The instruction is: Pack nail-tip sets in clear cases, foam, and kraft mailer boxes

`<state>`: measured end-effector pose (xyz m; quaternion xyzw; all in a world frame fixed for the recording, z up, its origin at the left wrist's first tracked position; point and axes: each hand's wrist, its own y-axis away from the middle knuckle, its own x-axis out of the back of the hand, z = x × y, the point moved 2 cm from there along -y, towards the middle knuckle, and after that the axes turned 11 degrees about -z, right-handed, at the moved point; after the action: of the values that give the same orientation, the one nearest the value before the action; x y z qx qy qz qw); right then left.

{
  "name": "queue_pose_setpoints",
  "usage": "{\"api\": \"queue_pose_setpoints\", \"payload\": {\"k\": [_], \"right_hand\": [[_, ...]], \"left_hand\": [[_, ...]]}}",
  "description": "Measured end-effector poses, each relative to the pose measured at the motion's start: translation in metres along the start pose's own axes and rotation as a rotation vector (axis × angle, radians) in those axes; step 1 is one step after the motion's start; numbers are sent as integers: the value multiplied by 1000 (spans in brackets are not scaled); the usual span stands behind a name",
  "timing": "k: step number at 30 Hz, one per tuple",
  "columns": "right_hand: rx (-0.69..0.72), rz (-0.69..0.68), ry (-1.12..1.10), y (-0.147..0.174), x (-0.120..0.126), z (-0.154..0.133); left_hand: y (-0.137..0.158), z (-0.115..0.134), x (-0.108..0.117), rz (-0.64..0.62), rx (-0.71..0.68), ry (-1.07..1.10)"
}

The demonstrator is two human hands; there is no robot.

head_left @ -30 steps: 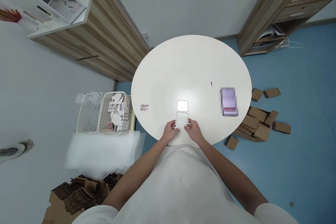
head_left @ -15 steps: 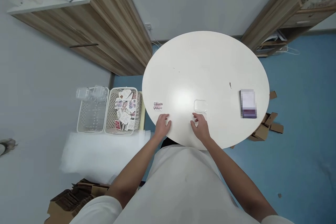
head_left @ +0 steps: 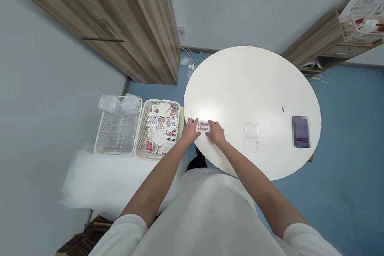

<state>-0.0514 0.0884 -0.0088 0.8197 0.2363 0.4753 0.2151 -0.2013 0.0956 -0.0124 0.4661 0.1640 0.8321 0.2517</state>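
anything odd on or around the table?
Yes: the white table has a dark mark left of the purple item, breaking its plain top; stain or chip, can't tell. Clear boxes sit askew atop the left basket. The held card shows nothing odd.

Left hand [head_left: 190, 131]: pinches left edge of press-on nail card [head_left: 203, 127].
Right hand [head_left: 216, 133]: pinches right edge, same card.
Card face: two rows of pinkish-purple nails, showing upward.
Oval table [head_left: 255, 88]: white, card at its left side; contact with top unclear.
Clear case [head_left: 251, 138]: open on table, right of hands.
Purple item [head_left: 301, 132]: pixelated, table's right side.
Left basket [head_left: 102, 136]: stacked clear cases [head_left: 120, 136].
Right basket [head_left: 141, 140]: loose nail cards [head_left: 160, 126], jumbled.
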Motion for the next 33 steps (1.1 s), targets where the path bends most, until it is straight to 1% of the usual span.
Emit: {"api": "queue_pose_setpoints", "payload": {"k": [3, 6, 9, 12, 17, 19, 22, 26, 29, 33], "right_hand": [[-48, 10, 36, -3, -2, -3], [-55, 13, 35, -3, -3, -4], [-52, 36, 26, -1, -5, -3], [-3, 63, 5, 3, -7, 0], [99, 25, -98, 12, -13, 13], [132, 36, -155, 17, -13, 20], [175, 78, -218, 28, -9, 32], [179, 142, -257, 50, 1, 55], [178, 167, -271, 70, 9, 80], [208, 179, -273, 98, 19, 122]], "left_hand": [[-2, 0, -1, -6, 3, 13], [-1, 0, 0, -10, 6, 28], [1, 3, -1, -5, -28, 27], [4, 6, -4, 18, -80, 49], [9, 10, -14, 50, -81, 87], [10, 15, -18, 61, -103, 113], [14, 29, -23, 67, -147, 158], [21, 57, -34, 45, -210, 184], [26, 83, -49, 24, -264, 153], [30, 117, -73, -14, -317, 91]]}}
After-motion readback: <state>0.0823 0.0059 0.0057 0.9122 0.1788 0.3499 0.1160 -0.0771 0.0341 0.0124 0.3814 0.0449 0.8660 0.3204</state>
